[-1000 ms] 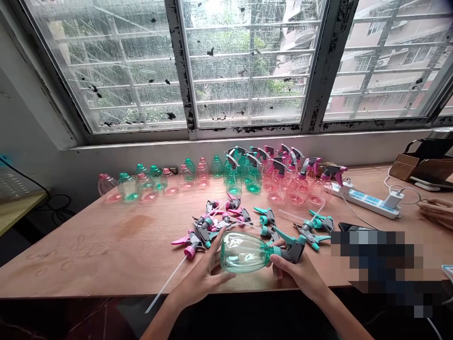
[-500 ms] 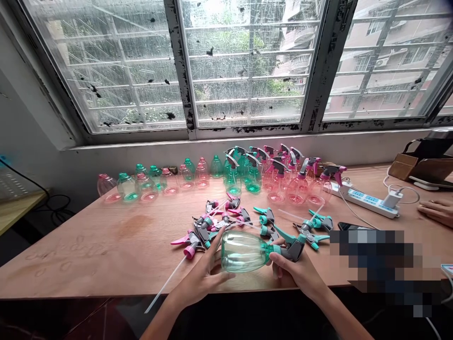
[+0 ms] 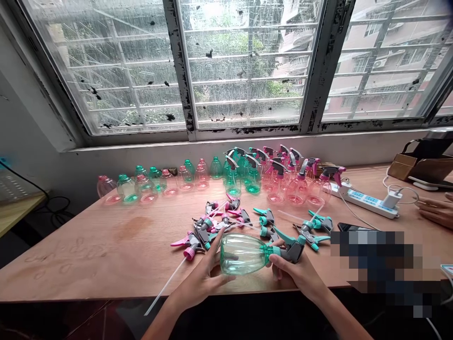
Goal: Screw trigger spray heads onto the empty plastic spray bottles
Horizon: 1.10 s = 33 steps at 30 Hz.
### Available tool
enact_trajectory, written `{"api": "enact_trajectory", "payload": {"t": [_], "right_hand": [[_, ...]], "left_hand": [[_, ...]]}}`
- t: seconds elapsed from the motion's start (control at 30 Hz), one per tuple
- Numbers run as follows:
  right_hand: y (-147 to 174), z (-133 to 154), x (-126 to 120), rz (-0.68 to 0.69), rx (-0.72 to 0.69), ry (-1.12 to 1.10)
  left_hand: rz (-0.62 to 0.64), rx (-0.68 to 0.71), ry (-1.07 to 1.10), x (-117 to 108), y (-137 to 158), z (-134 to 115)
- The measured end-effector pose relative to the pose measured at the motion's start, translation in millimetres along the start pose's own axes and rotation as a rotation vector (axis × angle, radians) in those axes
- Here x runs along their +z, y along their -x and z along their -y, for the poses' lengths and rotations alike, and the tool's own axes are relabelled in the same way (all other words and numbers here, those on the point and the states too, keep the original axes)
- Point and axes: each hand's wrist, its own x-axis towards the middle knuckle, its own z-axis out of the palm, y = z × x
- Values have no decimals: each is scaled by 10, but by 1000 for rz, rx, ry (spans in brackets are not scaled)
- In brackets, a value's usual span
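Head view: left hand (image 3: 201, 278) is cupping the green bottle (image 3: 242, 255) at its base end, thumb and fingers spread around it; right hand (image 3: 300, 274) is pinching the teal-and-grey spray head (image 3: 294, 251) where it meets the bottle. Bottle is lying sideways between both hands, near the front edge of the table (image 3: 88, 245); loose spray heads (image 3: 203, 232) are lying just beyond.

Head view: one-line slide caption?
Green spray bottle held sideways between left grip at its base and right grip at its neck, loose spray heads and standing bottles beyond.
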Motion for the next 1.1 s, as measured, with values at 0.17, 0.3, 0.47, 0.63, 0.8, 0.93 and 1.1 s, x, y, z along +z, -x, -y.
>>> {"api": "enact_trajectory", "payload": {"t": [0.17,0.3,0.47,0.63,0.8,0.93,1.1], "right_hand": [[-7,0,-5,33,7,19],[-7,20,6,24,5,2],[-7,37,18,15,11,-27],[-16,19,15,28,3,-21],[-21,22,21,21,5,-19],[-17,23,20,15,8,-13],[-2,4,14,14,15,-5]], "left_hand": [[-2,-52,19,-52,15,63],[34,-50,33,-62,17,68],[14,-48,-17,-40,13,42],[31,-64,9,-63,10,60],[38,-46,-15,-58,11,42],[22,-18,-39,-28,9,20],[10,-53,36,-34,2,12]]}}
